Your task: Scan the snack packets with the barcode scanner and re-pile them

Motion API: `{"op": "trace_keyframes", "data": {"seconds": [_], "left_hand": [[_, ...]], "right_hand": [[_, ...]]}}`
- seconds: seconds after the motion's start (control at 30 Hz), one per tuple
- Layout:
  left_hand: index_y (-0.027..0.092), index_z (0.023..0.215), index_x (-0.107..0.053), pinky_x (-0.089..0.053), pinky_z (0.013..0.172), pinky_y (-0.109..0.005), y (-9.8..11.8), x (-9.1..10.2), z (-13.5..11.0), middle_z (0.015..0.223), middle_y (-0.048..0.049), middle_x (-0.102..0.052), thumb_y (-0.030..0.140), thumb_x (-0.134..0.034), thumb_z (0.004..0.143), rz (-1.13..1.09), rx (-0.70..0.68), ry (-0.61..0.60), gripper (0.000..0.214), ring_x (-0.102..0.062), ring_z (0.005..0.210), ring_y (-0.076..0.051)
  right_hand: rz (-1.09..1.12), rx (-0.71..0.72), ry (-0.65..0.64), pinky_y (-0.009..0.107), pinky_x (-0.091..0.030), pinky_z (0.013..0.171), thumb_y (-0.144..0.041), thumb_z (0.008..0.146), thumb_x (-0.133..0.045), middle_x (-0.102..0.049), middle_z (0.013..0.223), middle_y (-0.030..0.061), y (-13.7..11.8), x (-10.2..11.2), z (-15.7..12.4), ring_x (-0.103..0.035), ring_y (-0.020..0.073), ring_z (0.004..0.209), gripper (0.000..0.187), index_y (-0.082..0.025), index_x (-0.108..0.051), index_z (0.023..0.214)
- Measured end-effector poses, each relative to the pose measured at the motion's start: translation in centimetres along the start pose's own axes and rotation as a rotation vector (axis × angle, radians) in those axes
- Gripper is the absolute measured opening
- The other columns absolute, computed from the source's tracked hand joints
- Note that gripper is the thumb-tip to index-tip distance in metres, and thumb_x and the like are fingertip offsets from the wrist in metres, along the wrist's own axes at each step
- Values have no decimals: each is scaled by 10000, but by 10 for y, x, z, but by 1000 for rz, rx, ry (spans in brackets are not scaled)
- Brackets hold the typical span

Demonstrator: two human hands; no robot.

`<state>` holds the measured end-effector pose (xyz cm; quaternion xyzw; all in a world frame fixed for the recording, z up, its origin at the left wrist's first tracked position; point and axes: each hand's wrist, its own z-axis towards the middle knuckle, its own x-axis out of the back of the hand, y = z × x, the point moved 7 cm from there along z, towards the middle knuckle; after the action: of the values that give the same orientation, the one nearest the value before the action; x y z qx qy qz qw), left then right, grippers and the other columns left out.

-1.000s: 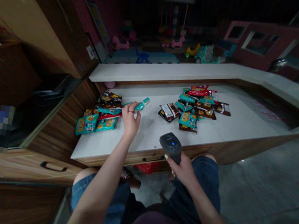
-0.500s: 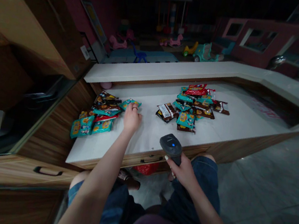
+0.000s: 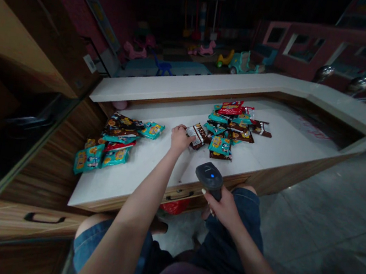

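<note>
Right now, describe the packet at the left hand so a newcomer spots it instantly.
On the white counter, find the heap of packets farther right. At its left edge, by the left hand, lies a brown packet. A white printed panel faces up on it, and it alone has that hand's thumb over it.

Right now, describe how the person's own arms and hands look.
Both forearms are bare, with no sleeves in view. The left hand and right hand wear no gloves. The right thumbnail looks coated in pale polish.
</note>
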<state>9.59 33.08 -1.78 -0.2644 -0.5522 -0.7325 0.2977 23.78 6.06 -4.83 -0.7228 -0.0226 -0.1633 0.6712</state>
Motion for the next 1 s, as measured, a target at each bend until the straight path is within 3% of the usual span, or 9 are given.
{"op": "trace_keyframes", "data": {"seconds": [0.07,0.23,0.37,0.57,0.83,1.0], "left_hand": [[190,1016,-564,-462,1096,-487,-6,10,-8,1140,-137,-677,134,-841,662,-119,43,55,453,-631,1208,-336],[236,1073,-421,-581,774,-361,-44,20,-45,958,-22,-651,89,-780,687,-694,326,98,547,-703,860,-213],[249,1076,-409,-568,708,-292,-66,31,-81,982,-5,-660,168,-836,663,-946,315,167,600,-692,785,-159],[254,1113,-418,-577,770,-288,-73,39,-116,1009,-10,-674,249,-851,686,-977,199,209,607,-689,796,-136],[264,1090,-452,-574,922,-355,-77,39,-115,1079,-45,-688,168,-778,732,-862,153,219,493,-716,990,-178],[247,1153,-461,-582,881,-342,-75,37,-118,1075,-53,-692,186,-810,717,-894,144,201,562,-714,918,-174]], "right_hand": [[2,6,10,270,-434,475,-500,805,-668,-557,486,-44,0,0,0,-547,176,423,296,-221,-623,894],[-10,16,-20,275,-452,484,-497,823,-659,-580,488,-32,-4,-7,1,-575,188,434,303,-207,-647,910],[-40,47,-14,295,-499,555,-492,808,-665,-655,577,14,-12,-13,1,-674,232,574,307,-199,-664,902],[-48,46,-81,301,-506,553,-468,810,-659,-664,597,12,-17,-30,-4,-701,249,616,270,-215,-659,904],[-81,69,-105,287,-470,512,-475,832,-659,-586,502,-29,-21,-34,-7,-646,219,511,238,-240,-630,856],[-54,56,-103,290,-476,518,-467,838,-652,-603,520,-28,-17,-34,-7,-636,211,495,248,-226,-639,893]]}}
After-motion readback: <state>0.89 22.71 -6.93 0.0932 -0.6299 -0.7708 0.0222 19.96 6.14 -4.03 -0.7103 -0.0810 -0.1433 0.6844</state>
